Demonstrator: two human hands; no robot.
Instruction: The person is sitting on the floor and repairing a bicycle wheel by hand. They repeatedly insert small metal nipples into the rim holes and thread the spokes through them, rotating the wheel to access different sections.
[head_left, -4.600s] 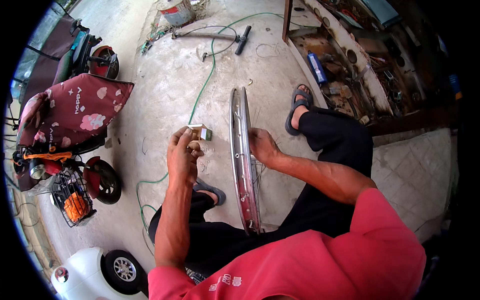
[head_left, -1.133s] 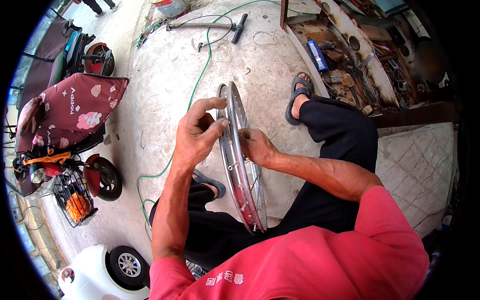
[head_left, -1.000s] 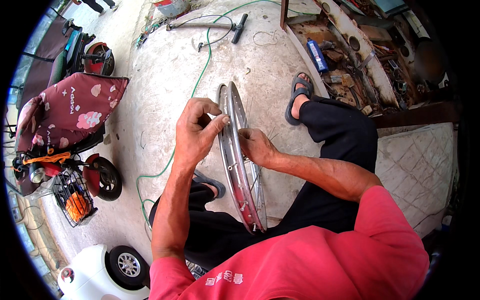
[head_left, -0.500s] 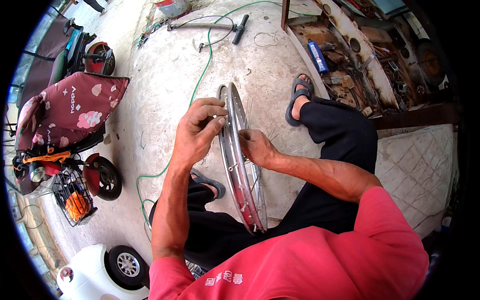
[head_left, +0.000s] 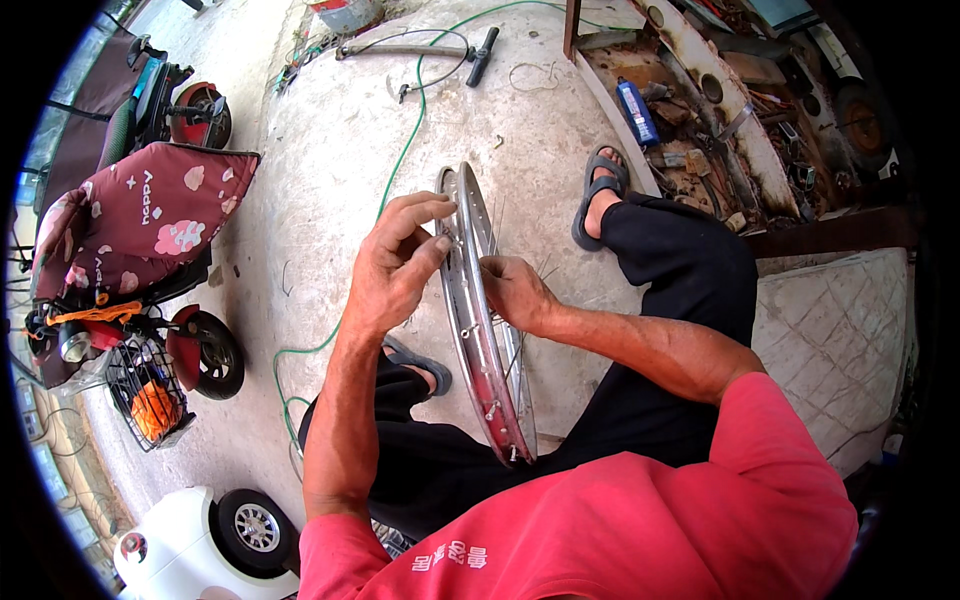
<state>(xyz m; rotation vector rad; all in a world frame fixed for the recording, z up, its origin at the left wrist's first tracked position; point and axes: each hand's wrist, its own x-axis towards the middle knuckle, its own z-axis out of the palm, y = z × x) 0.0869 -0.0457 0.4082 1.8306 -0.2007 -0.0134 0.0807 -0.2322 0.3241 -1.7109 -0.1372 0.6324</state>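
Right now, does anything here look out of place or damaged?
The white beam at upper right looks rust-stained, amid jumbled parts; a stray wire-like loop lies on the floor beyond the wheel rim.

Red T-shirt (head_left: 620,530), black trousers (head_left: 690,265) and grey sandals (head_left: 604,185) are worn.

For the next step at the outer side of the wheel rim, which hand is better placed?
The left hand, I think: it is at the outer side of the wheel rim, while the right hand is at the inner side, partly hidden.
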